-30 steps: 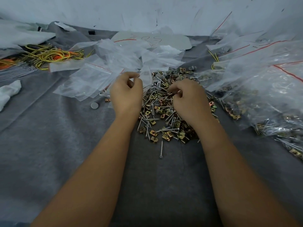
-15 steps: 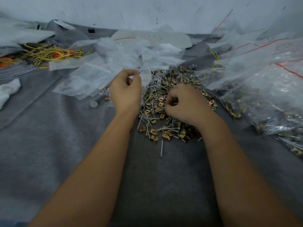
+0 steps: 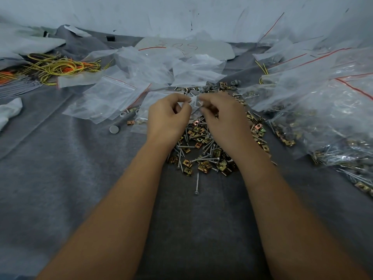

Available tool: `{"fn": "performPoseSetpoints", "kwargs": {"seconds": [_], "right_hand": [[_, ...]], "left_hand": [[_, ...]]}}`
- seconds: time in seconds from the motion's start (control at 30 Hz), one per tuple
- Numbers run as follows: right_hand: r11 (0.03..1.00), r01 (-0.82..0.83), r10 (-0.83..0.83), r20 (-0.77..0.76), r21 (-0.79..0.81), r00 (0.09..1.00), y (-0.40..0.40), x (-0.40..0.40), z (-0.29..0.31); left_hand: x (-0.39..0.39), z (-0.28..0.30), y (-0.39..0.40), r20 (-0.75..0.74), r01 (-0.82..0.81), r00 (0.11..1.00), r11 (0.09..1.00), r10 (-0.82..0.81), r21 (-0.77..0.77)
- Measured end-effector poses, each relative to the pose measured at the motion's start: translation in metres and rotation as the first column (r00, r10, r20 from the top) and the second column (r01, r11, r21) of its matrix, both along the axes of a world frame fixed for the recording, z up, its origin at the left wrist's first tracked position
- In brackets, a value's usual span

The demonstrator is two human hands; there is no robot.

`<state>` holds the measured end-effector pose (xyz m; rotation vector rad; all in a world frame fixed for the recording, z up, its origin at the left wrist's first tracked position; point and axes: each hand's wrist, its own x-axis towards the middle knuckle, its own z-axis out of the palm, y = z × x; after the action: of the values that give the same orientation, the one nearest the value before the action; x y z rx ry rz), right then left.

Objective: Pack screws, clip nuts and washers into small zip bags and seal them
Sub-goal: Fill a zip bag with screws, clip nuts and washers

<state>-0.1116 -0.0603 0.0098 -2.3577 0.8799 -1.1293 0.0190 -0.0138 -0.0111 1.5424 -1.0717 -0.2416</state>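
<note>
Both hands on small zip bag (image 3: 194, 105) (L hand (image 3: 168, 116), R hand (image 3: 223, 116)) over screws (image 3: 203, 156).

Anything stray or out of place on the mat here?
One screw lies alone on the grey mat, just nearer the camera than the hardware pile. A grey disc also sits apart, left of the pile. Nothing looks damaged.
</note>
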Motion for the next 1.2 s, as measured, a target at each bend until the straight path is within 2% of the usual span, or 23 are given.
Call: {"fn": "performPoseSetpoints", "kwargs": {"seconds": [0.1,0.17,0.2,0.27,0.33,0.37,0.43,0.5,0.67,0.83,0.93,1.03,1.2], "right_hand": [[0.998,0.05,-0.052,0.06,0.03,0.997,-0.002,-0.004,0.002],[0.99,0.135,-0.136,0.021,0.04,0.99,-0.006,-0.01,0.003],[0.986,0.159,-0.155,-0.054,0.058,0.986,-0.008,-0.012,0.003],[0.984,0.165,-0.138,-0.312,0.062,0.94,-0.01,-0.015,0.001],[0.99,0.142,-0.107,-0.545,0.022,0.832,-0.009,-0.014,0.0],[0.991,0.136,-0.1,-0.582,0.019,0.807,-0.008,-0.013,0.0],[0.99,0.136,-0.096,-0.572,0.026,0.814,-0.009,-0.013,0.002],[0.99,0.133,-0.09,-0.538,0.042,0.838,-0.009,-0.013,0.002],[0.99,0.143,-0.125,-0.387,0.017,0.914,-0.005,-0.012,0.003],[0.99,0.138,-0.106,-0.5,0.026,0.86,-0.007,-0.011,0.003],[0.988,0.152,-0.139,-0.501,-0.016,0.854,-0.007,-0.01,0.003],[0.983,0.174,-0.185,-0.376,-0.064,0.908,-0.005,-0.009,0.0],[0.984,0.147,-0.156,-0.097,-0.097,0.983,-0.002,-0.005,0.0]], "left_hand": [[0.001,0.0,-0.001,0.019,-0.085,0.996,0.996,0.085,-0.015],[0.002,0.002,0.0,0.016,-0.2,0.979,0.977,0.202,-0.072],[0.003,0.004,0.001,0.0,-0.262,0.964,0.957,0.264,-0.128],[0.006,0.007,0.004,-0.022,-0.346,0.936,0.91,0.35,-0.23],[0.006,0.007,0.005,0.031,-0.336,0.937,0.92,0.349,-0.202],[0.005,0.005,0.004,0.078,-0.307,0.945,0.942,0.319,-0.136],[0.004,0.001,0.001,0.145,-0.245,0.96,0.969,0.241,0.015],[0.005,-0.001,-0.001,0.145,-0.21,0.97,0.973,0.195,0.094],[0.006,-0.001,-0.002,0.064,-0.171,0.984,0.98,0.166,0.103],[0.007,-0.001,-0.003,0.034,-0.162,0.987,0.982,0.159,0.1],[0.007,-0.002,-0.003,0.028,-0.152,0.988,0.984,0.15,0.097],[0.007,-0.001,-0.003,0.058,-0.146,0.988,0.983,0.14,0.112],[0.004,-0.001,-0.003,0.143,-0.13,0.983,0.986,0.115,0.102]]}}
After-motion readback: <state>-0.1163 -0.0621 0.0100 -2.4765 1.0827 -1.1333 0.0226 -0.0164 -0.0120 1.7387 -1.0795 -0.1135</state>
